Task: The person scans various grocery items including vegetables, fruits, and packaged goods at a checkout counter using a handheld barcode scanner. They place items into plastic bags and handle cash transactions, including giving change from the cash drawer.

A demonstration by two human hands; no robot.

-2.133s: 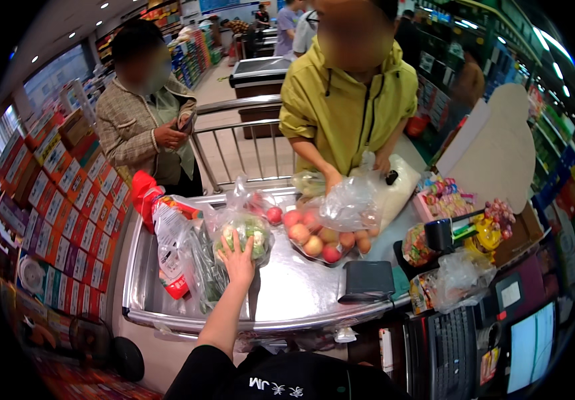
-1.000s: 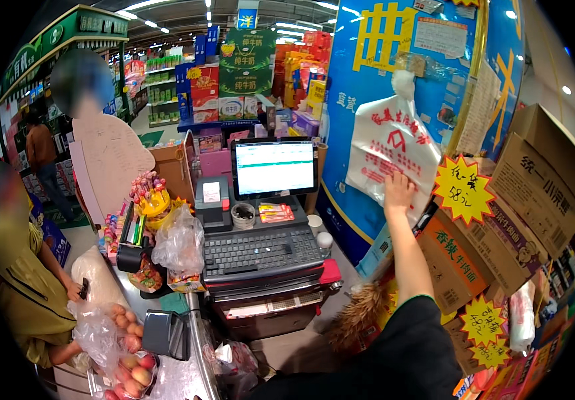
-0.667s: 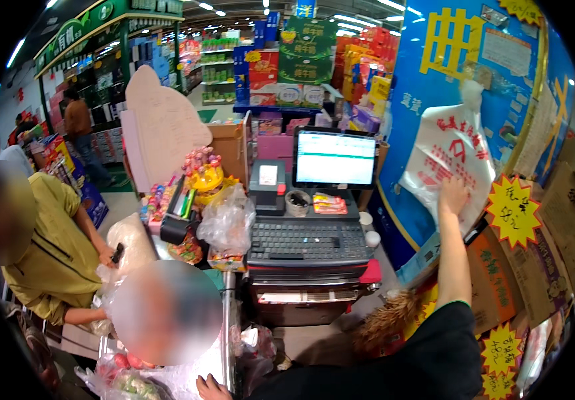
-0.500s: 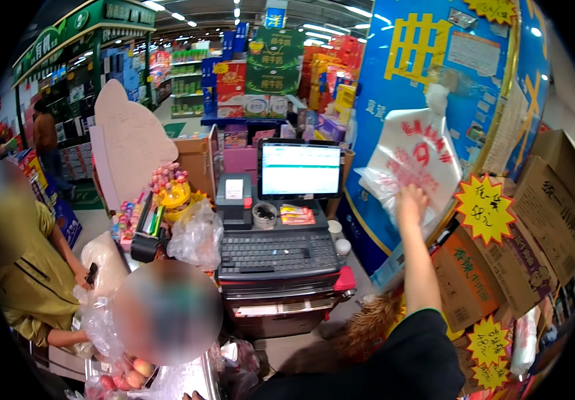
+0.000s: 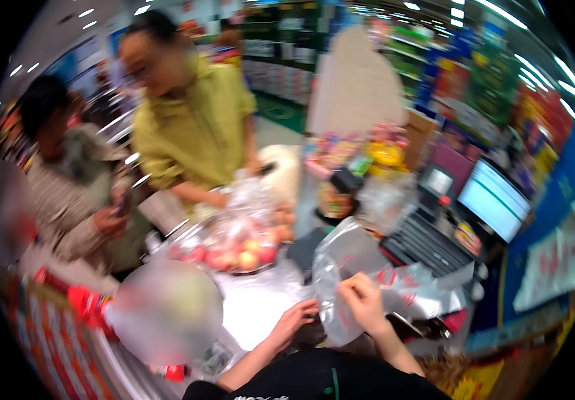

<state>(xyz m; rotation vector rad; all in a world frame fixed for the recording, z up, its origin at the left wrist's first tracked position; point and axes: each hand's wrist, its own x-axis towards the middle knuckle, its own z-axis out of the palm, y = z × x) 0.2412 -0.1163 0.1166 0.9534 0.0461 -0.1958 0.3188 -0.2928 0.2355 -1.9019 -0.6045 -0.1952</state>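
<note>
A clear plastic bag (image 5: 342,260) with red print hangs in front of me, its near end spread wide and the rest trailing right over the keyboard. My right hand (image 5: 364,300) is closed on the bag, fingers pinched at its edge. Just left of the bag is my left hand (image 5: 295,319), fingers stretched out and apart, at or very near the plastic; motion blur hides whether they touch. Beyond my hands, several red and yellow apples (image 5: 247,257) lie in and under clear plastic on the shiny metal counter (image 5: 254,303).
A keyboard (image 5: 427,243) and lit monitor (image 5: 494,200) stand at the right. More white bags (image 5: 554,267) hang on the blue panel beyond. Across the counter, a person in a yellow-green jacket (image 5: 194,127) handles plastic; another person (image 5: 77,193) holds a phone. Yellow-topped sweets (image 5: 386,155) stand behind.
My view has swung left. My right hand, formerly on the hanging bags, now holds a bag over the counter side. My left hand has come up beside it.
</note>
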